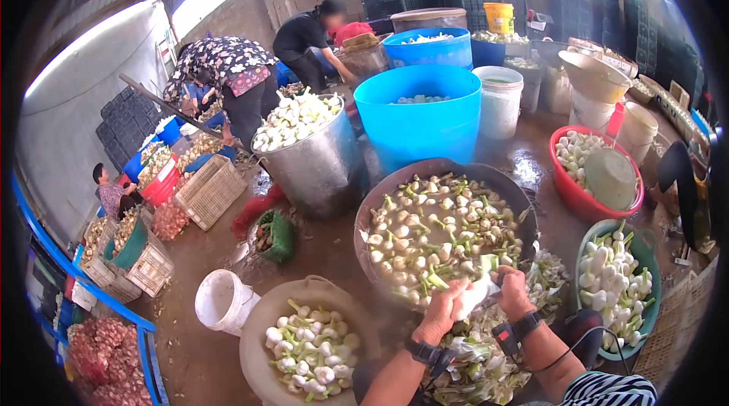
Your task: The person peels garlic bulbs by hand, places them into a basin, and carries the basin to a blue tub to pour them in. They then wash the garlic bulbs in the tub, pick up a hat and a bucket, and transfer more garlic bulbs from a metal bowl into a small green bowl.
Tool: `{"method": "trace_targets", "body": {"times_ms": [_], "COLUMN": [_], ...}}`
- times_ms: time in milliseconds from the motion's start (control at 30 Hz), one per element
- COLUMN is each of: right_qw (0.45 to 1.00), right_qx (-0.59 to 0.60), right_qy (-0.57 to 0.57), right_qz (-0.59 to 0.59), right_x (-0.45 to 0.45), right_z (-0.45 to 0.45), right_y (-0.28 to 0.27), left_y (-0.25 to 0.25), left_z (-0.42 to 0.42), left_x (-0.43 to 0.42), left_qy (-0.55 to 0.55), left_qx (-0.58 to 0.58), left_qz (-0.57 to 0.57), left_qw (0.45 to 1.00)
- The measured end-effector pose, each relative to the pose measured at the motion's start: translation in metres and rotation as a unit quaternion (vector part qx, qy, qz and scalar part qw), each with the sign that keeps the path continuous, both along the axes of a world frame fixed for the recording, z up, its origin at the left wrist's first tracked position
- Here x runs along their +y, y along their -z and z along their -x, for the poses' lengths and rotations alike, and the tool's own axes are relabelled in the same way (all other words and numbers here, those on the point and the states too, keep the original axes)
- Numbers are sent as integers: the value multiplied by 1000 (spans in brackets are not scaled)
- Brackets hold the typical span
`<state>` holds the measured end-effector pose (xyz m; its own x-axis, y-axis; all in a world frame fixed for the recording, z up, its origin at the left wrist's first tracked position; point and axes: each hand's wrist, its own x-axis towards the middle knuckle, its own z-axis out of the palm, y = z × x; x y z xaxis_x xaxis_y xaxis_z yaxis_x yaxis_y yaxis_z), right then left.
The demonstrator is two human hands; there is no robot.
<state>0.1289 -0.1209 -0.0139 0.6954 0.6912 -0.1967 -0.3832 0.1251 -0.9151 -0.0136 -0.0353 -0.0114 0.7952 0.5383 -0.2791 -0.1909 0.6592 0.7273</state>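
Note:
My left hand [440, 312] is closed around a white garlic bulb [474, 296], in front of me above the near rim of a wide dark basin [364, 235]. The basin holds garlic bulbs with green stems in murky water. My right hand [515, 292] is closed close beside that bulb; a thin greyish edge shows by its fingers, too small to name for certain. Below both hands lies a heap of peeled garlic skins and leaves [486, 360]. Each wrist wears a dark strap.
A beige tub [262, 360] of cleaned garlic and a white bucket [220, 301] stand left. On the right are a green basin [654, 307] and red basin [566, 189] of garlic. Beyond stand a metal drum [319, 170] and blue tub [418, 117]. Other people work at back left.

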Motion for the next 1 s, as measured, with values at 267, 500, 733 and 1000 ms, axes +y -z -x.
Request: {"method": "trace_targets", "body": {"times_ms": [267, 500, 733, 1000], "right_qw": [978, 810, 947, 858], "right_qx": [-26, -402, -88, -348], "right_qy": [137, -288, -296, -349], "right_qz": [157, 316, 90, 149], "right_x": [-54, -75, -41, -36], "right_z": [-30, 5, 13, 14], "right_y": [76, 43, -48, -61], "left_y": [-30, 12, -12, -8], "left_z": [10, -6, -5, 4], "left_x": [-6, 0, -14, -9], "left_qy": [22, -40, 27, 65], "left_qx": [-136, -82, -27, -9], "left_qz": [38, -82, -358, -473], "left_qw": [990, 992, 933, 878]}}
